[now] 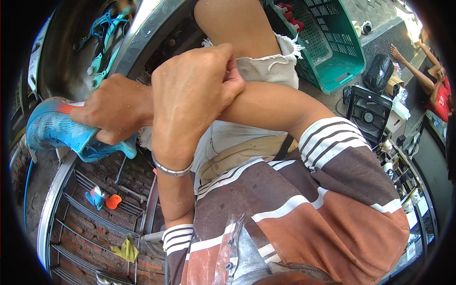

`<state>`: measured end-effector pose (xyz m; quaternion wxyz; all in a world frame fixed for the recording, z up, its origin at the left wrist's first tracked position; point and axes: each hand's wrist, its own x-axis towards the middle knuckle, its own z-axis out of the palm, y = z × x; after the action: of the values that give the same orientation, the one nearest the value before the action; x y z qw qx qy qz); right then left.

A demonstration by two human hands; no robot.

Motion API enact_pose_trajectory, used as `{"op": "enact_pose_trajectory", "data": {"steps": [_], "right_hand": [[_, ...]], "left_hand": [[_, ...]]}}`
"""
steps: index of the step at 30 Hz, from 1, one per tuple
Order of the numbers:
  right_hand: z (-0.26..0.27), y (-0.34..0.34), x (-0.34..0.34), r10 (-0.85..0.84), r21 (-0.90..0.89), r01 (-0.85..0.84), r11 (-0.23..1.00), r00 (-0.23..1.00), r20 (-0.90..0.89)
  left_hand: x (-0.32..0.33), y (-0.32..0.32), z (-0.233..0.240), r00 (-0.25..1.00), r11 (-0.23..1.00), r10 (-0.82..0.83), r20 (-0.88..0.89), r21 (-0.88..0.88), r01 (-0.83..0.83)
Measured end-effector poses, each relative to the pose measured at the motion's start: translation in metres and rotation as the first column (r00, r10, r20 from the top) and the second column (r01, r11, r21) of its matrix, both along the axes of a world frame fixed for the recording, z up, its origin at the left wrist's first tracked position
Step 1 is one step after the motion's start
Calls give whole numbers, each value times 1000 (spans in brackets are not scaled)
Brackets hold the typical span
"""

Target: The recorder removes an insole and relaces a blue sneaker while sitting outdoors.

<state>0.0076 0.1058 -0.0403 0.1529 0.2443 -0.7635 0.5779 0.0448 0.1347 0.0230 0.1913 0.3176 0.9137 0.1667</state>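
Observation:
My right hand (112,110) grips a light blue mesh running shoe (53,124) with an orange patch, its fingers inside the opening. Water drops dot the skin. The right forearm stretches across my lap from the striped sleeve. Over that forearm is my left hand (190,85), knuckles up, fingers curled and thumb against the index finger. Nothing shows in it, though the palm is hidden. A metal bracelet (172,171) circles the left wrist. Beyond the shoe, turquoise-handled brushes (105,67) and blue laces (103,23) lie in a metal basin (62,46).
A metal rack (91,219) at lower left bears an orange piece (113,202) and a yellow cloth (127,250). A green plastic crate (338,71) holds red items (292,19). Right of it stand a black fan (368,115) and a seated person (440,101).

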Motion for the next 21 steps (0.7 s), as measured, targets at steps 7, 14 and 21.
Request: {"op": "enact_pose_trajectory", "data": {"steps": [7,14,21], "right_hand": [[-3,21,-13,-88,50,87,995,996,18],[-1,2,-14,-67,41,66,997,997,23],[0,23,-23,-5,-92,15,996,995,103]], "left_hand": [[-7,19,-2,995,994,-100,-23,44,101],[-22,21,-15,896,910,-412,-166,-38,412],[-32,29,-19,781,790,-589,-210,54,610]]}}
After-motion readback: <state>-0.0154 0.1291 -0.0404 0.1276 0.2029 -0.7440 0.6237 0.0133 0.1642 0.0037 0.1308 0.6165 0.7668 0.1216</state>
